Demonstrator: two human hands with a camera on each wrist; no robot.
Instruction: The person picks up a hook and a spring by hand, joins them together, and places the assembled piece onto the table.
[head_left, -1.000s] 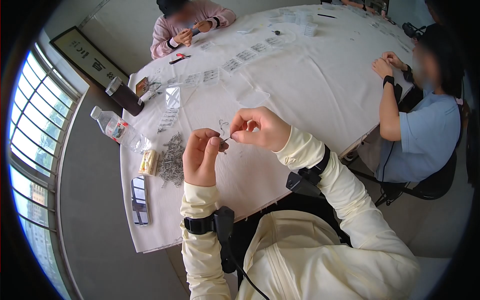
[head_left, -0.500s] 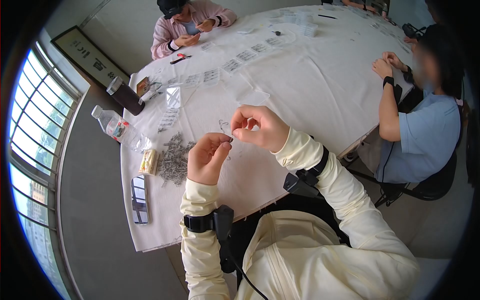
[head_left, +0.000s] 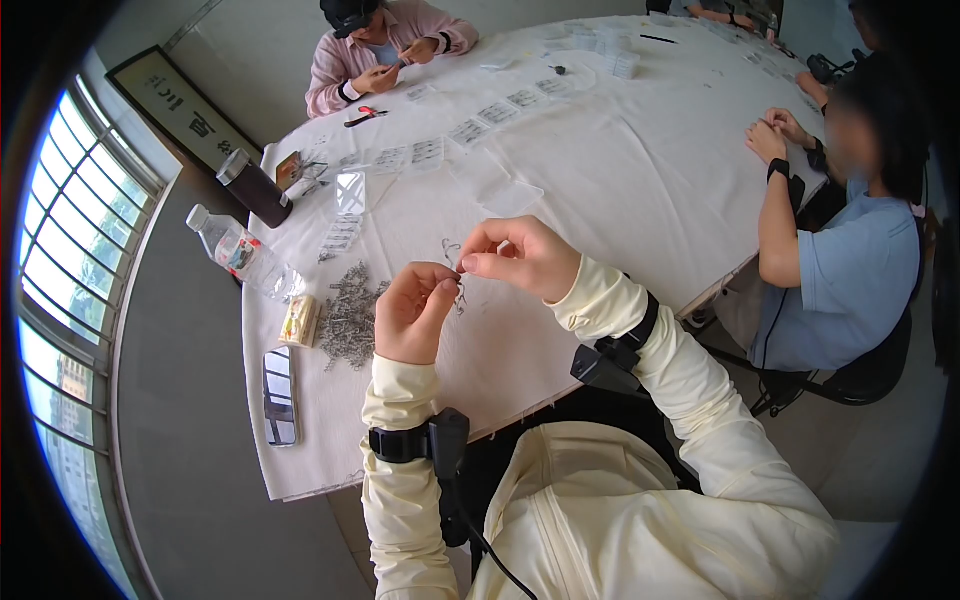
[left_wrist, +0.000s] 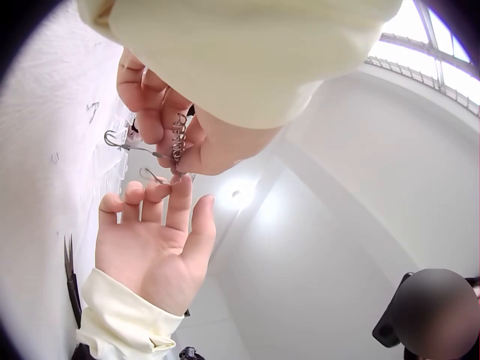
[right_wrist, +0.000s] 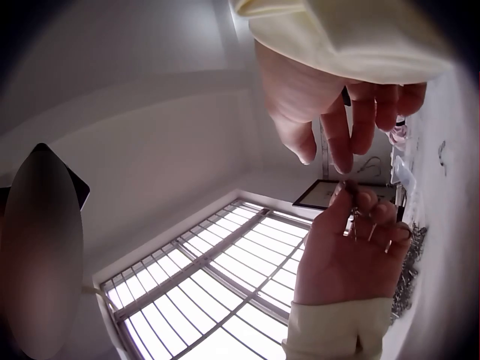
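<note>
Over the bench [head_left: 520,350], my left hand [head_left: 408,315] pinches a small metal coil [left_wrist: 179,139] between thumb and fingers, with hooked wires [left_wrist: 139,149] sticking out near its lower end. My right hand [head_left: 525,260] has its fingers loosely extended, the thumb apart from them; the index tip comes up to the metal, touching or just beside it, I cannot tell which, and I see nothing grasped there. I judge the step in hand to be arranging or joining these wires, and the next move to call for a steady left pinch while my right thumb closes against its index on a wire, gently enough not to bend it. To my left lie a phone [head_left: 281,398], a patterned packet [head_left: 300,322] and, just beside my left hand, a heap of grey metal pieces [head_left: 350,325]. Farther off are clear packs [head_left: 468,132], then red-handled pliers [head_left: 367,115] near a person in pink [head_left: 332,78].
</note>
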